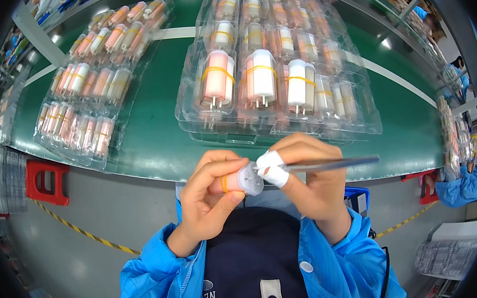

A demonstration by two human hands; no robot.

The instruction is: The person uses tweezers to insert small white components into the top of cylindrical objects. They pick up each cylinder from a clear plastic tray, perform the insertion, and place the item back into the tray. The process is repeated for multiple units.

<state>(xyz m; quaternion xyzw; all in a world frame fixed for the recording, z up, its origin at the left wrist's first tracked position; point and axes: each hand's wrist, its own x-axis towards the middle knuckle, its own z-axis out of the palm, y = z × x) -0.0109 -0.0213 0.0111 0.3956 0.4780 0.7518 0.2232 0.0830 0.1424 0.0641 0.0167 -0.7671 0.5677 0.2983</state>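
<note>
In front of my chest, my left hand (204, 194) is wrapped round a pink cylindrical piece (231, 182) with a yellow rubber band and a whitish, clear round end. That end faces right. My right hand (315, 179) pinches metal tweezers (340, 163) between thumb and forefinger, both covered in white tape or finger cots. The tweezers' back end points right, while the tip meets the round end of the pink piece or lies very close to it; the fingertips partly hide it.
Stacked clear plastic trays (203, 130) hold several banded pink, white and grey cylinders with metal pins on the green belt table (142, 140). More loaded trays (76, 148) lie at left. Red stools (48, 182) stand beyond the table edge. A person in blue (460, 187) is at far right.
</note>
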